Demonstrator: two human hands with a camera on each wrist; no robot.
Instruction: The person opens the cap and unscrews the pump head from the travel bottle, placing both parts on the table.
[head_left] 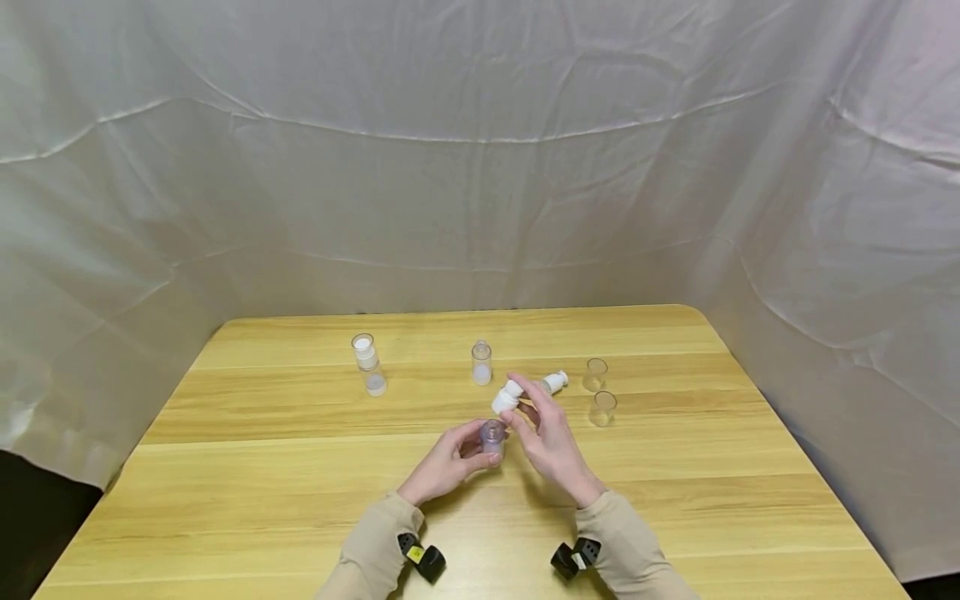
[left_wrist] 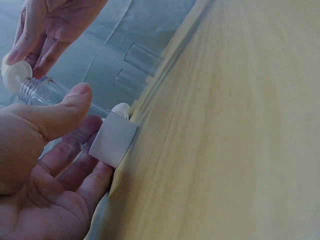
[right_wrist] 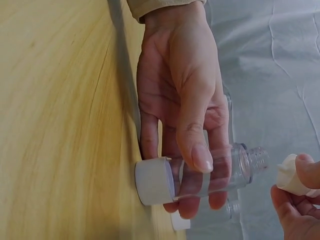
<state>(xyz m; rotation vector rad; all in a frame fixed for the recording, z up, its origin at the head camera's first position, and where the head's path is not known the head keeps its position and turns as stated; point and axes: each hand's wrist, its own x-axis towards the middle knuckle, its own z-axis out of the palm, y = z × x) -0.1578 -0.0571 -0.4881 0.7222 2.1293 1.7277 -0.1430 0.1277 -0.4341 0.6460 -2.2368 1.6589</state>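
A small clear bottle (head_left: 492, 444) with a threaded neck and a white base band (left_wrist: 114, 141) stands upright on the table. My left hand (head_left: 448, 460) holds it, thumb on one side and fingers on the other. Just above and to the right of the neck, my right hand (head_left: 553, 437) pinches a white pump top (head_left: 506, 398) between thumb and fingers. In the right wrist view the white top (right_wrist: 292, 176) is tilted and apart from the bottle's open neck (right_wrist: 256, 160).
Another uncapped clear bottle (head_left: 482, 365) stands behind my hands. A white-topped bottle (head_left: 367, 364) with a clear cover is farther left. Beyond my right hand lies a white pump piece (head_left: 555, 382), partly hidden. Two clear covers (head_left: 596, 375) stand at right. Grey cloth (head_left: 480, 200) surrounds the table.
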